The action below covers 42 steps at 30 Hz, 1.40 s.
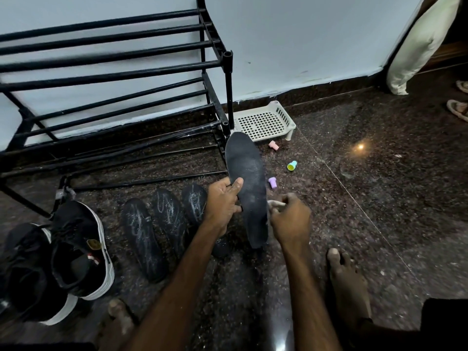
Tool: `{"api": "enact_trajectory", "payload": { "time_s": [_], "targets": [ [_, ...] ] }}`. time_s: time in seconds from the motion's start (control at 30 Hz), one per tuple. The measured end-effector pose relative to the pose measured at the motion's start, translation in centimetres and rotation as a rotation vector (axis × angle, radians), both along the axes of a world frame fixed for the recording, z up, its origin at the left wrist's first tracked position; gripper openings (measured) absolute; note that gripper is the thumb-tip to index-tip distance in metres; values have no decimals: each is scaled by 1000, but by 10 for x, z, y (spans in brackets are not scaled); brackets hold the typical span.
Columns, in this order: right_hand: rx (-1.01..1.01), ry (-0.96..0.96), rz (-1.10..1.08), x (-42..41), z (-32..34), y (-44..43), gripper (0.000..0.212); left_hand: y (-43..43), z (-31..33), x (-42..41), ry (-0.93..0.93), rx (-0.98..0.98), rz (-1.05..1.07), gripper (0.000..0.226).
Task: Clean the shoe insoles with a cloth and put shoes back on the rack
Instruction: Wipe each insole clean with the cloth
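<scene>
My left hand (222, 201) grips a dark insole (244, 171) by its left edge and holds it up, toe end pointing toward the wall. My right hand (288, 219) is closed on a small pale cloth (274, 204) at the insole's right edge, near the heel. Three more dark insoles lie side by side on the floor, streaked with white dust: one on the left (143, 236), one in the middle (171, 219), one partly behind my left hand (193, 201). Two black shoes with white soles (78, 249) stand at the lower left. The black metal shoe rack (114, 72) holds nothing.
A white plastic basket tray (266, 121) lies by the rack's right leg. Small pink (274, 145), teal-and-yellow (292, 165) and purple (272, 182) objects are scattered on the dark granite floor. My bare feet (347, 282) rest in front. Sandals (458, 108) lie at far right.
</scene>
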State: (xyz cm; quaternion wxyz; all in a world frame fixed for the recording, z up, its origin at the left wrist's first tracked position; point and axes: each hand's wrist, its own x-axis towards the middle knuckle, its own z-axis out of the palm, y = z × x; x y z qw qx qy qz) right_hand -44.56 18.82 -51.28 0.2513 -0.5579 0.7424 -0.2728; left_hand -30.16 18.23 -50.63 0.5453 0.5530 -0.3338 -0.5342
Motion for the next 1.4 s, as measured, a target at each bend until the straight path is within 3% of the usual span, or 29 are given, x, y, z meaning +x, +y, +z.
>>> {"api": "enact_trajectory", "payload": {
  "time_s": [0.07, 0.2, 0.27, 0.37, 0.47, 0.57, 0.67, 0.73, 0.83, 0.9, 0.97, 1.03, 1.17, 1.27, 1.4],
  "targets": [
    [-56, -25, -80, -8, -1, 0, 24, 0, -3, 0, -2, 0, 31, 16],
    [-65, -426, 34, 5, 5, -5, 26, -2, -4, -3, 26, 16, 46, 14],
    [-62, -324, 93, 16, 0, -7, 20, -1, -1, -6, 52, 26, 39, 14],
    [7, -144, -47, 8, -15, -5, 25, -1, 0, -4, 61, 17, 38, 16],
    [35, -98, -148, -19, -38, 1, 25, 0, -4, 2, 41, 12, 47, 16],
    [-26, -376, -149, -26, -35, -1, 25, -1, -8, 2, 36, 32, 56, 15],
    [3, -647, -8, -6, -23, -12, 19, -2, -10, -4, 50, 60, 56, 15],
    [9, -544, 8, 9, -26, -18, 17, -2, -10, -7, 66, 61, 49, 15],
    [110, -245, -112, 4, -39, -15, 26, -1, -8, -6, 81, 39, 44, 15],
    [191, -186, -160, -15, -56, -9, 26, 0, -8, -3, 93, 28, 54, 16],
    [179, -300, -196, -31, -72, -3, 28, 0, -8, -1, 85, 18, 60, 17],
    [118, -541, -210, -36, -71, -2, 26, -1, -9, 0, 74, 13, 64, 17],
    [61, -902, -45, -17, -45, -16, 28, -2, -10, -3, 77, 30, 81, 20],
    [134, -761, 22, -4, -51, -23, 33, -3, -9, -5, 107, 30, 87, 22],
    [352, -628, -82, -24, -89, -6, 13, -5, -7, 2, 128, 15, 110, 18]
  ]
}}
